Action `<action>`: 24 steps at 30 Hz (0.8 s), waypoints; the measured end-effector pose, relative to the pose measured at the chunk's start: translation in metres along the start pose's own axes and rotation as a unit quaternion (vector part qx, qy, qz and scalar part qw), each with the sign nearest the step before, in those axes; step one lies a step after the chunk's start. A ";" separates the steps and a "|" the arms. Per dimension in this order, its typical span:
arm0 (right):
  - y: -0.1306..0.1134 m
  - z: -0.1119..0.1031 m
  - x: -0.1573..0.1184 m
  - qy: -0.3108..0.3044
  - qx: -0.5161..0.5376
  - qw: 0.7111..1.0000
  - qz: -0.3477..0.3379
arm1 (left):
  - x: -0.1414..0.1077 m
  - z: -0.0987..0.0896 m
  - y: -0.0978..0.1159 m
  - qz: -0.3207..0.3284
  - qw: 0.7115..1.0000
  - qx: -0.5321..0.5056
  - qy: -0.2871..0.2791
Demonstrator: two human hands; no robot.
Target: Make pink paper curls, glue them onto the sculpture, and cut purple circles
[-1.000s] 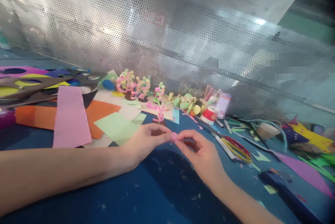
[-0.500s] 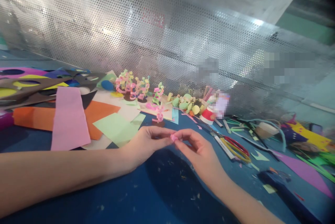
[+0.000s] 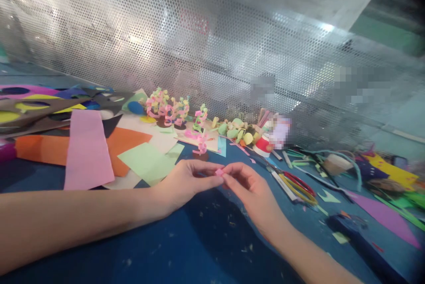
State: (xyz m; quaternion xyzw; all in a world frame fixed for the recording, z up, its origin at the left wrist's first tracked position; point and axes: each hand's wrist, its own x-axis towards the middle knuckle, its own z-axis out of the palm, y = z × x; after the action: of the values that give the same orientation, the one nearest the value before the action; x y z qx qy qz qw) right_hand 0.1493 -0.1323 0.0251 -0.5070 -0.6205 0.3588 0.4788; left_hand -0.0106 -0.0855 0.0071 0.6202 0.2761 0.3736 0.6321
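Between the fingertips of both hands is a small pink piece [image 3: 219, 172], perhaps paper or felt; its exact shape is too small to make out. My left hand [image 3: 186, 184] comes in from the left, thumb and forefinger pinched on the piece. My right hand [image 3: 250, 188] meets it from the right, also closed in a pinch on the same piece. Just beyond the fingers stands a small pink curled ornament [image 3: 201, 144] on a dark round base. Behind it is a pink and green curled ornament [image 3: 200, 118], with several similar ones [image 3: 166, 106] grouped to its left.
Left lie a pink strip [image 3: 88, 151], orange sheets [image 3: 128, 146] and pale green sheets [image 3: 142, 162]. Scissors with red and yellow handles [image 3: 300, 188] rest right of my hands. A red-and-white container [image 3: 263, 145] stands behind. A dark blue tool [image 3: 361, 242] lies front right. Perforated metal [image 3: 199, 53] backs the table.
The small pink piece has turned slightly between my fingertips, and the fingers have shifted a little around it. Both hands stay in nearly the same place.
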 end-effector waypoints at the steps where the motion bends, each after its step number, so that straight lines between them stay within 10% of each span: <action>1: 0.001 0.000 0.000 -0.003 0.005 1.000 0.004 | 0.000 0.000 0.000 0.002 1.000 0.003 0.002; 20: 0.002 -0.003 0.005 -0.029 0.002 0.999 0.041 | 0.002 -0.001 -0.004 0.024 0.999 0.037 0.030; 24: -0.001 -0.043 0.025 -0.046 -0.213 0.975 0.042 | 0.002 -0.001 -0.002 -0.008 0.999 0.036 0.041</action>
State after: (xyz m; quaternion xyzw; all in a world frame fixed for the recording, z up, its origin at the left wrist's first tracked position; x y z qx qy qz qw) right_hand 0.1895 -0.1097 0.0444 -0.6058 -0.6821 0.2615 0.3151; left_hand -0.0101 -0.0835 0.0051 0.6243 0.3199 0.3831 0.6010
